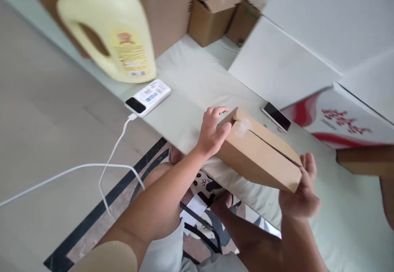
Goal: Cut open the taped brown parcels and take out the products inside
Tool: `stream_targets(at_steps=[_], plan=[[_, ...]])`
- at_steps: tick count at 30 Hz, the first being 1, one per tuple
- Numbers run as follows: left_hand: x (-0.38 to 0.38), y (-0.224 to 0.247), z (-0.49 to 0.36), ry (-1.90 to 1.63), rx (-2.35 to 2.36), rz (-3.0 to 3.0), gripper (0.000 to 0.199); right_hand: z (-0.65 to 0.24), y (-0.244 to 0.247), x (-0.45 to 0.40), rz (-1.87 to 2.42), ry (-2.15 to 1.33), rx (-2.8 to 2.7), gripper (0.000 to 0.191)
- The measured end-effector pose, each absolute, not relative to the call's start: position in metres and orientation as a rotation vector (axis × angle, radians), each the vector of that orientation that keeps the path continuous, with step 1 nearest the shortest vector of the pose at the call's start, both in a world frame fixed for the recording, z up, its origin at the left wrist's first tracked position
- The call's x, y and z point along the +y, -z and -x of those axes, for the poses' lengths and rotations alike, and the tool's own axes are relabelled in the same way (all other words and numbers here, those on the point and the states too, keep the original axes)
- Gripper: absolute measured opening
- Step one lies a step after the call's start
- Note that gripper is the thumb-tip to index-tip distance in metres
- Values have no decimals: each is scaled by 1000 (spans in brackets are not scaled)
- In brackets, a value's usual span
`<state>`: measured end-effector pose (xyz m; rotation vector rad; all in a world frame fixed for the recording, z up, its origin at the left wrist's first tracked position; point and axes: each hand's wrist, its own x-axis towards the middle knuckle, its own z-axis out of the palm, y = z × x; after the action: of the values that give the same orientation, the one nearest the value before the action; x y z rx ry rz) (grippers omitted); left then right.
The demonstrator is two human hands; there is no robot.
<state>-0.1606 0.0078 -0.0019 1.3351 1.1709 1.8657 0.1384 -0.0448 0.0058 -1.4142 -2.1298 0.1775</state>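
Observation:
A long brown cardboard box (261, 153) is tilted above the near edge of the table, held between my two hands. Clear tape covers the left end of its top seam, and a narrow dark gap runs along the rest. My left hand (212, 132) grips the left end, thumb on the near side and fingers toward the far side. Around the lower right corner is my right hand (300, 194), its palm under the box and some fingers hidden behind it. Just beyond the box lies a phone (277, 116) with a dark screen.
A pale yellow jug (107, 30) stands at the left, beside a white power bank (149, 97) with a white cable (115, 149) hanging over the edge. Small cartons (212, 17) sit at the back. A white-and-red box (341, 116) and another cardboard piece (365, 159) are at right.

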Motion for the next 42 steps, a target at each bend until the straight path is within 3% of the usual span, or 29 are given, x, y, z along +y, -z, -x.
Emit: stream_targets(at_steps=[4, 11, 15, 18, 24, 28, 32, 37, 42], plan=[[10, 6, 126, -1464, 777, -1457, 55, -129, 15, -69, 1436, -323, -1513, 67], [34, -15, 98, -1401, 881, -1134, 39, -170, 6, -52, 1396, -493, -1303, 47], [34, -22, 89, -1461, 961, -1145, 36, -213, 10, -51, 1854, -278, -1260, 38], [29, -22, 79, -1465, 947, -1124, 34, -235, 17, -50, 2166, -161, -1421, 47], [21, -18, 64, -1456, 879, -1109, 39, -243, 17, -47, 2341, -236, -1512, 36], [16, -15, 65, -1333, 834, -1152, 48, -232, -20, -50, 2002, 31, -1118, 28], [8, -14, 63, -1265, 803, -1247, 44, -193, -78, -66, 1320, -174, -764, 21], [-4, -12, 57, -1294, 791, -1337, 46, -135, -104, -78, 1028, -466, -978, 28], [-7, -6, 58, -1294, 797, -1378, 55, -119, -95, -73, 1032, -570, -1293, 16]])
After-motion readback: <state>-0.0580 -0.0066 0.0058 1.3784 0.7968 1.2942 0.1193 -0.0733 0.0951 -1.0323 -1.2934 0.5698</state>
